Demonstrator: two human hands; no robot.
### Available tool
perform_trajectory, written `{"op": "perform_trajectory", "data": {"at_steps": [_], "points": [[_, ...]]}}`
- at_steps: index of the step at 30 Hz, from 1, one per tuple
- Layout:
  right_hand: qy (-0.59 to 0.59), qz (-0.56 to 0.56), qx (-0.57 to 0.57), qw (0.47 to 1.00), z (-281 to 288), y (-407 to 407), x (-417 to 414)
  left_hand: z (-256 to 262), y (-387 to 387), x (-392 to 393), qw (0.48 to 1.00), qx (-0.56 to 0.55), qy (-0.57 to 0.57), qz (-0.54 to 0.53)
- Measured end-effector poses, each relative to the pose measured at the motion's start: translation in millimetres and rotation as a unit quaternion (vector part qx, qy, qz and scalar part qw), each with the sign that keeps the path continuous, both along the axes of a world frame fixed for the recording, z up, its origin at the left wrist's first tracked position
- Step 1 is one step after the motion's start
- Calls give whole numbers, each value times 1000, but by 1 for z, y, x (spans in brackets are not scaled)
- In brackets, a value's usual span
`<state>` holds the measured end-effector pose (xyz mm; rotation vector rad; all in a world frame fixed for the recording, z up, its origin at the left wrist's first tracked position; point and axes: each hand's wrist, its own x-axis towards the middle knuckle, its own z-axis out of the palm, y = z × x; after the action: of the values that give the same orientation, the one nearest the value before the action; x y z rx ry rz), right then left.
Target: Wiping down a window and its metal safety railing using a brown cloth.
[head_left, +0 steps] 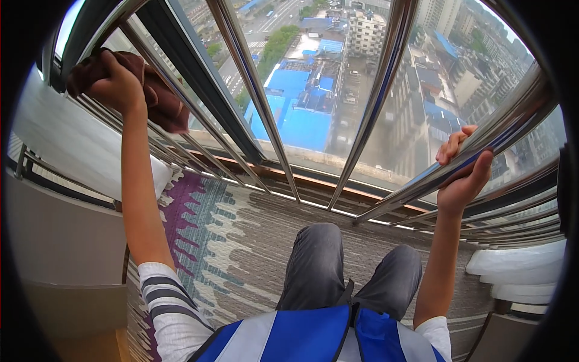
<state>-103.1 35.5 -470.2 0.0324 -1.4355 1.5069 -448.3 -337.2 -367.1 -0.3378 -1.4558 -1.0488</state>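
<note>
At the upper left, my left hand [116, 83] grips a dark brown cloth [169, 106] against the bars of a polished metal railing [253, 74]. Part of the cloth drapes down past a thin bar. On the right, my right hand [466, 181] is wrapped around a thick metal post [502, 131] of the same railing, the thumb on the near side and the fingertips showing beyond it. Window glass [357, 90] lies behind the bars, with a dark window frame [203, 81] running down at the left.
Patterned carpet [258, 231] covers the floor under my bent knees [316, 262]. White curtains hang at the left [90, 131] and right [520, 271]. A grey panel-like furniture piece [68, 235] stands by my left arm. Far below outside are streets and blue roofs [298, 117].
</note>
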Motion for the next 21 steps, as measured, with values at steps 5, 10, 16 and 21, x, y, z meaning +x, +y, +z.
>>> {"op": "perform_trajectory", "data": {"at_steps": [5,10,16,21], "points": [[-1,-16,12,1000,-5,1,2,-7,0,-7,993,11,1,117],[-10,-9,-21,1000,-3,-3,3,-14,-13,-8,992,-17,-1,126],[-32,-1,4,999,-4,1,4,-141,-24,-6,987,-5,-134,86],[-33,-4,-6,999,-5,-1,2,-286,-15,14,965,40,-256,45]]}}
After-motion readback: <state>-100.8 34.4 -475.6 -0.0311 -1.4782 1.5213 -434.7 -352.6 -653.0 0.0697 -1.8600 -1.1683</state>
